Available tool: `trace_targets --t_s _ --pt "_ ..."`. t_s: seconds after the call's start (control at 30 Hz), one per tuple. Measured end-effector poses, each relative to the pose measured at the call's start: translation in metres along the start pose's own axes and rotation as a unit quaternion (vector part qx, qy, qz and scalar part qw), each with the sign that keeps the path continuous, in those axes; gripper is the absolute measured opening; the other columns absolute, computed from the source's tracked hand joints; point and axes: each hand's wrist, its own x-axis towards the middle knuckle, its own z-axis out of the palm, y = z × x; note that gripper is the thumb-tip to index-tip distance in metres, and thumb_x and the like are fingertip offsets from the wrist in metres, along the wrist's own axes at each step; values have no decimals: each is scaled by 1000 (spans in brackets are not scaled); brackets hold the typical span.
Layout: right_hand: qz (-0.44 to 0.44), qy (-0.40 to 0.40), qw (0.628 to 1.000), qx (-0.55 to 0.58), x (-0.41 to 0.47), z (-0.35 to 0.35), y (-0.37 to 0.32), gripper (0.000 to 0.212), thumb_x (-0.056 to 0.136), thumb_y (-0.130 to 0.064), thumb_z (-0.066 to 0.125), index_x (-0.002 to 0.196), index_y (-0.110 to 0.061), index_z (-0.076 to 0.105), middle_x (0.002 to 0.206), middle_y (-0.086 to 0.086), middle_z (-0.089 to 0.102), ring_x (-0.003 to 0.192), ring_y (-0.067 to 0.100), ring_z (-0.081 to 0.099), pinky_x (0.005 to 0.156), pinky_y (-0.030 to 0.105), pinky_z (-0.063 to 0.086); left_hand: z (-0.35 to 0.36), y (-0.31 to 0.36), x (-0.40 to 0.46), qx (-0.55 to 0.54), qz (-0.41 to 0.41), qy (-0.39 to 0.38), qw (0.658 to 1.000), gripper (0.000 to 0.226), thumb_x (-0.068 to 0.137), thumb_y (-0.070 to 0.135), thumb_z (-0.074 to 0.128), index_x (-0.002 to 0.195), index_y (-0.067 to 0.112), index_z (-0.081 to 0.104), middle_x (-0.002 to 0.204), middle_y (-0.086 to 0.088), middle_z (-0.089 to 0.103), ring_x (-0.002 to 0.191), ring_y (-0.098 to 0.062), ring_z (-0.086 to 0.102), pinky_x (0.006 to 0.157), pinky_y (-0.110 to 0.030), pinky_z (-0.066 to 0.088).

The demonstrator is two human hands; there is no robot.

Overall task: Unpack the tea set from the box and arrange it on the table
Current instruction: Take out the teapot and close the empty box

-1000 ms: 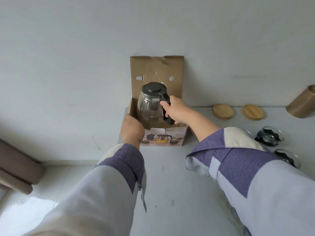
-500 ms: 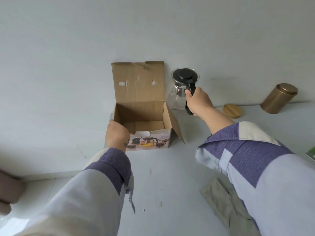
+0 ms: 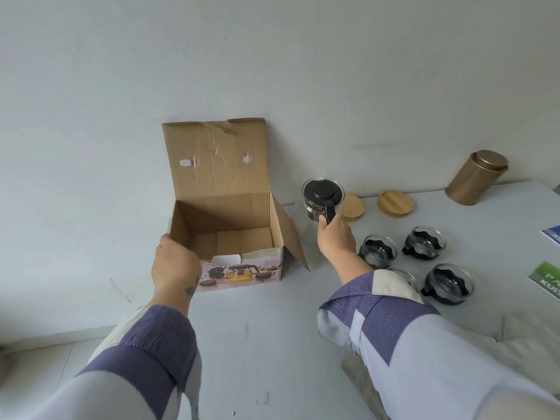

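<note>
Gripping the black handle of a clear glass teapot with a black lid [image 3: 323, 197], the person's right hand [image 3: 335, 239] has its fingers curled tightly around it, just to the right of the open brown cardboard box [image 3: 225, 225]. Whether the pot's base rests on the pale grey table [image 3: 257, 328] I cannot tell. The box stands against the wall, lid flap upright, its inside showing only bare cardboard. The left hand [image 3: 175, 263] is at the box's seven o'clock corner, fingers bent over the rim and clasping it.

From the teapot, two round wooden lids [image 3: 395, 203] lie at three o'clock, the nearer one partly hidden behind the pot. A bronze-coloured metal canister [image 3: 475, 176] stands further out at about two o'clock, close to the wall. Four small glass cups with black holders [image 3: 424, 245] sit in a cluster at four to five o'clock from the pot, one largely hidden behind the right sleeve. Printed booklets poke in at the table's right edge.
</note>
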Motion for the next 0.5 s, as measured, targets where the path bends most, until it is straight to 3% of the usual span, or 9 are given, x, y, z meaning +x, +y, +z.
trace_targets --t_s 0.5 --pt "10 -44 999 -7 28 11 2 46 100 -40 32 124 -2 43 125 20 55 115 38 53 88 40 42 6 -3 3 7 -5 19 1000 49 86 -8 41 134 1 37 125 -22 52 108 -43 53 86 -48 45"
